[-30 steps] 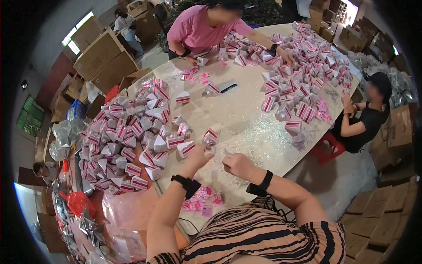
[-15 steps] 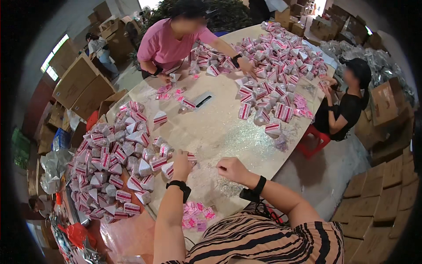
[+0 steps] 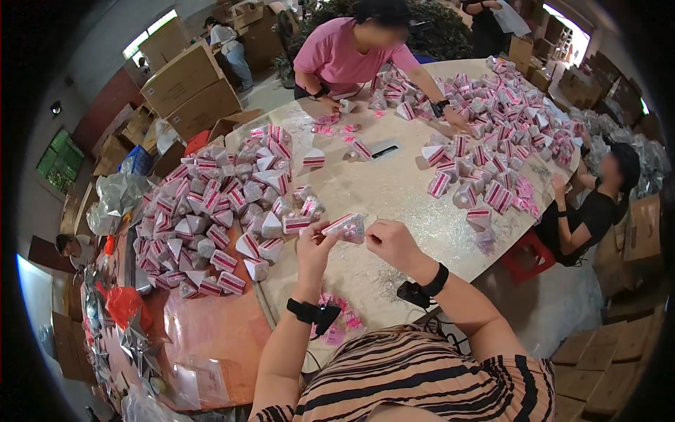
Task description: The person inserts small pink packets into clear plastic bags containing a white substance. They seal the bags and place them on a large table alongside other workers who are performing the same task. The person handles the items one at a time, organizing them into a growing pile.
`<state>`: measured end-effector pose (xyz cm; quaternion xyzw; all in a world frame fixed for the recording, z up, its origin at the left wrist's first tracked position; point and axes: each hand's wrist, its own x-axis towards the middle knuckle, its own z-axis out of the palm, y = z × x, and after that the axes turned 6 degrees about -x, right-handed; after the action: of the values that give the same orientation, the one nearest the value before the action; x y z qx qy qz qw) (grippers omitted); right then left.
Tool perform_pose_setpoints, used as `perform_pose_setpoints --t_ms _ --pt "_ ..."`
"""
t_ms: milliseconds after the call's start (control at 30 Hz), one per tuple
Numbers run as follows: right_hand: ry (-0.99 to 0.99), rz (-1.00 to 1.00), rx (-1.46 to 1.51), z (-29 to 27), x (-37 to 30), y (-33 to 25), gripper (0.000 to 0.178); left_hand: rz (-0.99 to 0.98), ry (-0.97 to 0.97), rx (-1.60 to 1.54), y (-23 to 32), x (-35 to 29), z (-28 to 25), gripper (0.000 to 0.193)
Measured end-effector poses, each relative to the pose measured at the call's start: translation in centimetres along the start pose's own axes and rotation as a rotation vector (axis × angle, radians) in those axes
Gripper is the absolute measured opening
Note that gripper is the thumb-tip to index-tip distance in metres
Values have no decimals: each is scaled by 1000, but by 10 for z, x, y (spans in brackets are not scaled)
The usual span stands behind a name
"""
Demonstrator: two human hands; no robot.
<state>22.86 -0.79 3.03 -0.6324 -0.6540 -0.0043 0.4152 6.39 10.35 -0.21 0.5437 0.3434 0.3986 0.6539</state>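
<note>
My left hand pinches a wedge-shaped clear packet with a pink and white striped band, holding it up over the pale table. At the packet's other end is my right hand, its fingers curled closed; whatever they hold is hidden, and I cannot tell whether they touch the packet. To the left lies a large heap of similar striped packets. Close to my body, beside my left wrist, small flat pink pieces lie in a loose pile.
Across the table a person in a pink top reaches among another big heap of packets. A person in black sits at the right on a red stool. Cardboard boxes stand around. A dark slot marks the tabletop.
My left hand has lifted a packet from the heap's near edge and brought it right, towards my right hand. The whole view has shifted, so the table appears further right.
</note>
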Motion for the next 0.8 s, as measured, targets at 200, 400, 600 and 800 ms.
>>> perform_pose_setpoints --t_ms 200,400,600,800 --pt "-34 -11 -11 -2 -1 -15 8 98 17 92 6 -11 -3 37" --pt "-38 -26 -44 -8 -4 -23 8 173 21 142 18 -21 2 40" --pt "35 -84 -121 -12 -10 -26 8 219 25 201 28 -30 10 41" --pt "19 -136 -237 -13 -14 -26 11 270 41 231 24 -33 14 39"
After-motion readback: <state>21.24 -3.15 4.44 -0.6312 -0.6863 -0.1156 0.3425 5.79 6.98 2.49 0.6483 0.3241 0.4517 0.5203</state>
